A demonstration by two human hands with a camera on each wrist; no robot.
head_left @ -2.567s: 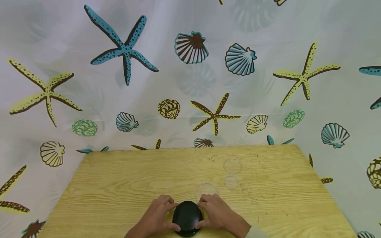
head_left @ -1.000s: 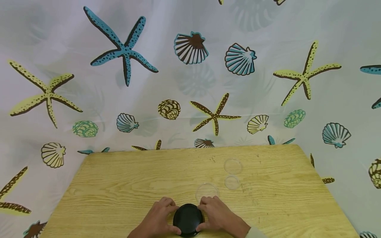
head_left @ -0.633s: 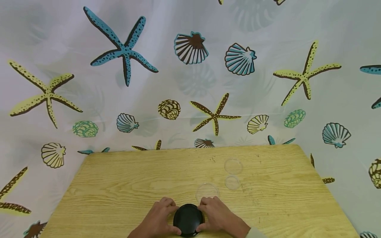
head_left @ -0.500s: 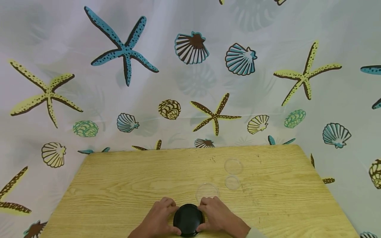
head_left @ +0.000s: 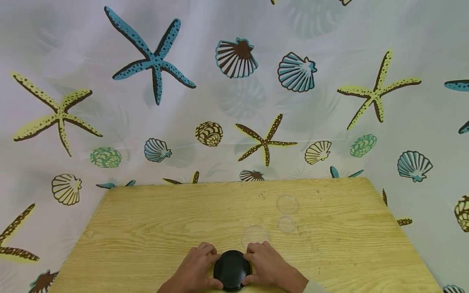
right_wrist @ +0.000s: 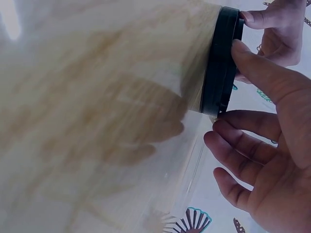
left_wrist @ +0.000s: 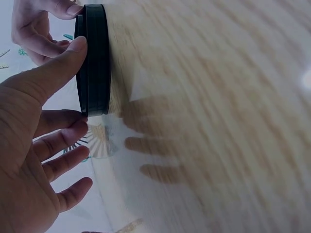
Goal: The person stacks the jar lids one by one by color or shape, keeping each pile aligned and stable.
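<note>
A flat, round black case (head_left: pixel 232 270) lies at the near edge of the wooden table between both hands. Its side shows two stacked bands in the left wrist view, where the case (left_wrist: pixel 98 60) appears edge-on, low over the tabletop. My left hand (head_left: pixel 195 266) pinches its left side, thumb at the near rim and index finger at the far rim. Opposite it, my right hand (head_left: pixel 270 262) grips the right side the same way. The other fingers of both hands stand off the case, as the right wrist view shows beside the case (right_wrist: pixel 221 63).
Three thin clear discs lie on the wooden table (head_left: pixel 154 228): a large disc (head_left: pixel 255 235) just beyond my right fingers, a small disc (head_left: pixel 286 224) and a mid-sized disc (head_left: pixel 287 204) farther back. A curtain (head_left: pixel 205 93) printed with shells and starfish surrounds the table.
Compared with the earliest frame, the black case sits very slightly closer to me. Over the last second, both hands and the case hold still.
</note>
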